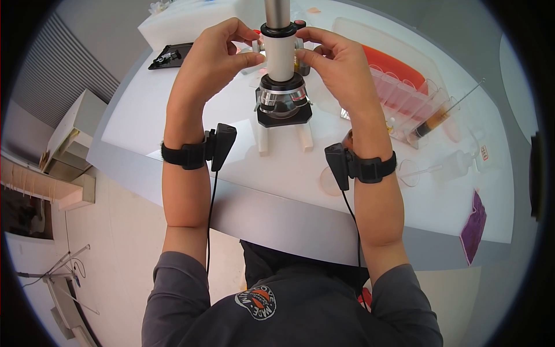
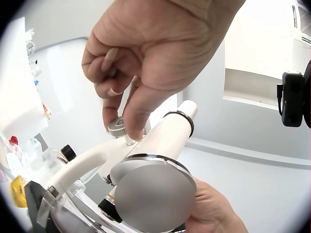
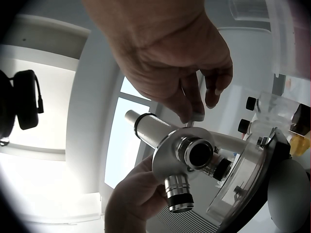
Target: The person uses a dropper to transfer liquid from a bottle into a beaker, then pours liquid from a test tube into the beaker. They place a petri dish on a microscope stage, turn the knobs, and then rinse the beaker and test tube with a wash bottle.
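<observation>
A white microscope [image 1: 281,58] stands upright on the table between both hands. On its left side, my left hand [image 1: 215,56] pinches a ridged metal focus knob [image 2: 117,127] between thumb and index finger, the other fingers curled in. My right hand [image 1: 342,68] pinches the matching knob [image 3: 198,117] on the opposite side. Below the tube sits the nosepiece [image 3: 163,155] with its silver objectives [image 3: 178,191], above the black stage [image 1: 283,120]. The top of the tube runs out of the head view.
To the right stand a rack of clear tubes [image 1: 399,95], an orange-red tray [image 1: 393,61] and a tube of brown liquid [image 1: 432,120]. Clear dishes [image 1: 409,173] and a purple cloth [image 1: 474,228] lie nearer. At the back left are a black tray [image 1: 182,53] and a white block [image 1: 191,23].
</observation>
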Available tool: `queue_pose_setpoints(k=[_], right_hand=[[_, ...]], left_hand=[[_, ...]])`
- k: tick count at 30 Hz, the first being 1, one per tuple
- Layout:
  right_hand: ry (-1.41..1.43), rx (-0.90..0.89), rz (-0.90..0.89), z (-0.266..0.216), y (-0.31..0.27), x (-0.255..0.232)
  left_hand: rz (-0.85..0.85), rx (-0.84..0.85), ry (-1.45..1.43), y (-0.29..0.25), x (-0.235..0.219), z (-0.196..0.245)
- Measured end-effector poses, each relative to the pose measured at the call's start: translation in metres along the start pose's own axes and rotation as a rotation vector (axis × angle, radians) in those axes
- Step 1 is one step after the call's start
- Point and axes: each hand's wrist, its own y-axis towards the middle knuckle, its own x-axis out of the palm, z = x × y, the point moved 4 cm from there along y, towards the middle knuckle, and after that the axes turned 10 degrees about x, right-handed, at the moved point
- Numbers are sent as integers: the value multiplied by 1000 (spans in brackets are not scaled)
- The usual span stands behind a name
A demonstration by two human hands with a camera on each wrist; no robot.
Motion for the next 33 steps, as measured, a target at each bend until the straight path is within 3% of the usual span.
queue_pose_setpoints(k=[33], right_hand=[[43,21,6,6,3,4]], left_hand=[[-28,-42,2,1,1,-4]])
